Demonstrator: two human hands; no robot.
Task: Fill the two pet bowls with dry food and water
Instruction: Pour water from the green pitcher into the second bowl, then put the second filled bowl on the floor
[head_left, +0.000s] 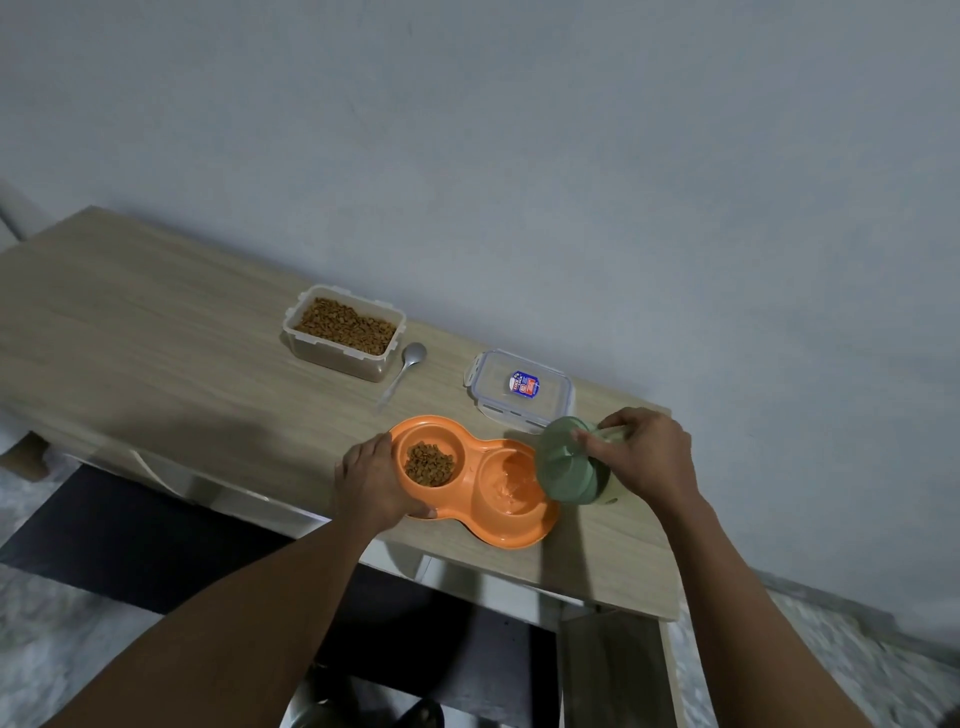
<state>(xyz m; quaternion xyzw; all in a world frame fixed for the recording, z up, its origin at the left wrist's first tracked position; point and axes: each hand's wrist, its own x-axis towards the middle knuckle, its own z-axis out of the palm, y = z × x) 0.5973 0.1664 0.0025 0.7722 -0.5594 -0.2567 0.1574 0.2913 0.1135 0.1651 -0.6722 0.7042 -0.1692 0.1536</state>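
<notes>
Nearest the camera, the left hand (374, 483) wraps the 9 o'clock end of the orange double pet bowl (467, 525), thumb under the near rim and fingers curled over the edge, pinning it to the wooden table (156, 332). The left well (428, 464) already holds a mound of dry food. The right well (511, 486) glistens with water, though the dim light makes its level hard to judge. At 3 o'clock of that well, a green cup (566, 462) is tipped steeply with its mouth over the rim. The right hand (644, 452) grips it from behind, fingers curled round what looks like its handle.

Pouring is the step in hand. It will go best with the lip low and over the well's centre, the tilt eased gradually so nothing splashes into the kibble, and the left hand bracing the bowl.

At 11 o'clock of the bowl stands an open clear container of kibble (343, 330). A metal spoon (405, 369) lies just beside it, and the clip-lock lid (519, 387) lies at 1 o'clock.
</notes>
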